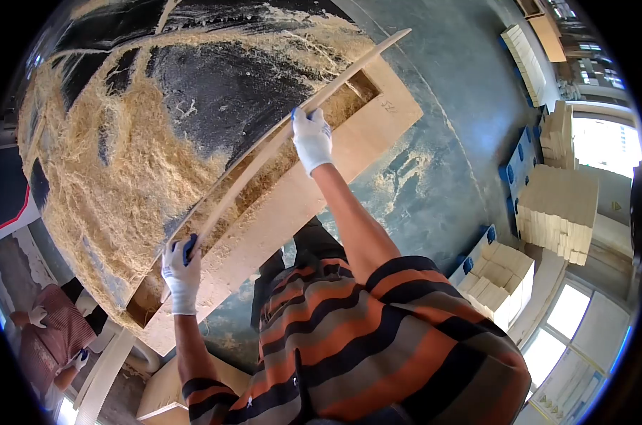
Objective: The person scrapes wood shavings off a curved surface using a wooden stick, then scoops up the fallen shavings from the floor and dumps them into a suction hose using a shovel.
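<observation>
Evidently, the gloved left hand (181, 273) and right hand (312, 138) both grasp a long wooden strip (360, 67) slanting along a shavings-strewn slot (264, 185) in the pale counter (377, 127); wide-set grips and even pressure should best prevent twisting.

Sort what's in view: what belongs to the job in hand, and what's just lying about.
In the job:
long wooden strip, held by the left hand and right hand
open wooden trough beneath it

Apparently just lying about:
loose shavings on the black surface
stacked pale blocks
blue pallets
</observation>
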The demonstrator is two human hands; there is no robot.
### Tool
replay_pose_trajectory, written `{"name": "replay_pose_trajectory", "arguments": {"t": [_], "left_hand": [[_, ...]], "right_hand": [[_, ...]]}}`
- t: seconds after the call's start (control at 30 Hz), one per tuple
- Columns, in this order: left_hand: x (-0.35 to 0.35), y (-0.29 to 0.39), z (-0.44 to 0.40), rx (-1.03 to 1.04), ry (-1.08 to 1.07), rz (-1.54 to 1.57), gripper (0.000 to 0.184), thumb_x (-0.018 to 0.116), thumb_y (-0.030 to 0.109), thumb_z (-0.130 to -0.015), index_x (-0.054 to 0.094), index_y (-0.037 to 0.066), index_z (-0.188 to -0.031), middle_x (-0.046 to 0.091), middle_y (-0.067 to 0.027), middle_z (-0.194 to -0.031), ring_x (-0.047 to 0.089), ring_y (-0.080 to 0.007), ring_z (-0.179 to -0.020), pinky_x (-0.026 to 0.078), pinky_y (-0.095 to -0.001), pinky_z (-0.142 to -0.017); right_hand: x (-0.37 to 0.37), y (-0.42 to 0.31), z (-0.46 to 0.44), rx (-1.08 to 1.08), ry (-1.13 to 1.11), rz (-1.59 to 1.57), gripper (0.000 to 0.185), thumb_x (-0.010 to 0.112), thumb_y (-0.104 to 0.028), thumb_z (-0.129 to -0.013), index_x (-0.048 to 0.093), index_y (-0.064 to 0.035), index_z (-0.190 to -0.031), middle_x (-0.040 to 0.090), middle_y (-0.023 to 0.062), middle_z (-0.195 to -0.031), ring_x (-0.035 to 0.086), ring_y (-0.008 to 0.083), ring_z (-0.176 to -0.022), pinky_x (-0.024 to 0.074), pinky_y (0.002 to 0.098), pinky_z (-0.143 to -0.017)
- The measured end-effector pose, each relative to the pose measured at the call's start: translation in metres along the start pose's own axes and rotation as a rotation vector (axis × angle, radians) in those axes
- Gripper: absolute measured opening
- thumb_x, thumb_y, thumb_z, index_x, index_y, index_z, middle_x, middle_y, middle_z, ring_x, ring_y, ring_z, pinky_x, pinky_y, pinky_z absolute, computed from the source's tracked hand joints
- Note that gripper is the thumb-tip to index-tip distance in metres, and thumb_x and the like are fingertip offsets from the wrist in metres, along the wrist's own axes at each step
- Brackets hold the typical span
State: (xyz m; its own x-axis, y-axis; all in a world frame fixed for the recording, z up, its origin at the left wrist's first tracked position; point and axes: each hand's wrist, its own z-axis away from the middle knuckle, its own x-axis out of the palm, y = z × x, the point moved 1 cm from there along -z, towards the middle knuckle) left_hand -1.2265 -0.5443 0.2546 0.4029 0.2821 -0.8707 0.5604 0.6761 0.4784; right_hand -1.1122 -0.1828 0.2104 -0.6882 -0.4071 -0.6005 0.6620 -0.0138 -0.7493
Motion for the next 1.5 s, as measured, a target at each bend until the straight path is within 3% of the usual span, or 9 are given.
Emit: {"name": "replay_pose_trajectory", "arguments": {"t": [0.03, 0.57, 0.83, 1.0, 1.17, 1.3, 1.4, 1.47, 1.5], "left_hand": [[-0.003, 0.000, -0.004, -0.009, -0.008, 0.026, 0.028, 0.072, 0.007, -0.075, 0.072, 0.009, -0.104, 0.063, -0.0090, -0.093, 0.061, -0.0285, -0.086, 0.051, -0.0383, -0.078], [-0.001, -0.032, -0.045, 0.014, -0.095, 0.030, 0.028, 0.071, 0.008, -0.076, 0.069, 0.008, -0.105, 0.064, -0.0115, -0.099, 0.061, -0.0320, -0.095, 0.050, -0.0401, -0.084], [-0.016, -0.036, -0.057, 0.043, -0.086, 0.051, 0.027, 0.071, 0.011, -0.077, 0.070, 0.011, -0.105, 0.064, -0.0106, -0.097, 0.061, -0.0323, -0.093, 0.050, -0.0396, -0.081], [-0.032, -0.038, -0.057, 0.018, -0.105, 0.009, 0.029, 0.071, 0.008, -0.078, 0.070, 0.010, -0.107, 0.063, -0.0102, -0.097, 0.061, -0.0315, -0.094, 0.050, -0.0387, -0.083], [-0.022, -0.059, -0.074, -0.099, -0.125, 0.010, 0.022, 0.067, 0.014, -0.087, 0.071, 0.014, -0.109, 0.065, -0.0011, -0.095, 0.059, -0.0151, -0.087, 0.050, -0.0303, -0.078], [-0.030, -0.070, -0.102, -0.197, -0.144, -0.002, 0.023, 0.064, 0.016, -0.089, 0.070, 0.015, -0.111, 0.065, -0.0044, -0.099, 0.060, -0.0176, -0.094, 0.051, -0.0317, -0.087], [-0.032, -0.085, -0.111, -0.030, 0.189, -0.237, 0.024, 0.062, 0.017, -0.091, 0.069, 0.016, -0.113, 0.065, -0.0051, -0.102, 0.060, -0.0186, -0.098, 0.050, -0.0320, -0.091], [-0.039, -0.076, -0.118, -0.340, -0.131, -0.098, 0.022, 0.062, 0.021, -0.093, 0.069, 0.016, -0.113, 0.065, -0.0048, -0.103, 0.059, -0.0183, -0.096, 0.050, -0.0316, -0.091], [-0.034, -0.082, -0.109, -0.297, -0.071, -0.083, 0.021, 0.063, 0.022, -0.093, 0.069, 0.015, -0.112, 0.065, -0.0042, -0.101, 0.059, -0.0176, -0.094, 0.051, -0.0314, -0.088]], "right_hand": [[0.001, -0.010, 0.004, 0.151, -0.036, -0.111, 0.043, 0.045, -0.044, -0.091, 0.050, -0.0036, -0.103, 0.068, 0.0224, -0.086, 0.066, 0.0413, -0.087, 0.0471, 0.0504, -0.082], [0.018, -0.027, -0.001, 0.199, -0.045, -0.024, 0.041, 0.048, -0.042, -0.090, 0.048, -0.0031, -0.104, 0.067, 0.0235, -0.090, 0.066, 0.0420, -0.090, 0.0479, 0.0535, -0.082], [0.034, 0.006, -0.027, -0.065, 0.089, 0.231, 0.047, 0.050, -0.045, -0.091, 0.057, 0.0015, -0.096, 0.068, 0.0240, -0.092, 0.066, 0.0414, -0.088, 0.0493, 0.0503, -0.079], [0.032, -0.008, -0.017, 0.168, -0.019, 0.062, 0.060, 0.050, -0.053, -0.090, 0.062, 0.0025, -0.110, 0.068, 0.0243, -0.102, 0.064, 0.0407, -0.099, 0.0478, 0.0462, -0.086], [0.071, -0.006, -0.063, 0.093, -0.026, 0.141, 0.063, 0.044, -0.053, -0.090, 0.060, 0.0023, -0.116, 0.066, 0.0258, -0.112, 0.061, 0.0422, -0.107, 0.0454, 0.0475, -0.092], [0.094, -0.055, -0.078, 0.043, -0.123, 0.133, 0.062, 0.040, -0.048, -0.089, 0.059, 0.0028, -0.120, 0.062, 0.0281, -0.119, 0.058, 0.0418, -0.113, 0.0418, 0.0485, -0.098], [0.113, -0.078, -0.091, -0.139, -0.206, 0.114, 0.059, 0.043, -0.044, -0.089, 0.062, 0.0076, -0.110, 0.061, 0.0314, -0.119, 0.057, 0.0428, -0.112, 0.0412, 0.0481, -0.095], [0.132, -0.077, -0.107, -0.063, -0.141, -0.068, 0.053, 0.049, -0.041, -0.089, 0.063, 0.0091, -0.100, 0.066, 0.0241, -0.096, 0.063, 0.0353, -0.083, 0.0468, 0.0454, -0.076], [0.130, -0.083, -0.096, -0.023, -0.147, -0.203, 0.050, 0.052, -0.040, -0.090, 0.063, 0.0079, -0.100, 0.064, 0.0186, -0.089, 0.059, 0.0282, -0.074, 0.0460, 0.0416, -0.069]]}}
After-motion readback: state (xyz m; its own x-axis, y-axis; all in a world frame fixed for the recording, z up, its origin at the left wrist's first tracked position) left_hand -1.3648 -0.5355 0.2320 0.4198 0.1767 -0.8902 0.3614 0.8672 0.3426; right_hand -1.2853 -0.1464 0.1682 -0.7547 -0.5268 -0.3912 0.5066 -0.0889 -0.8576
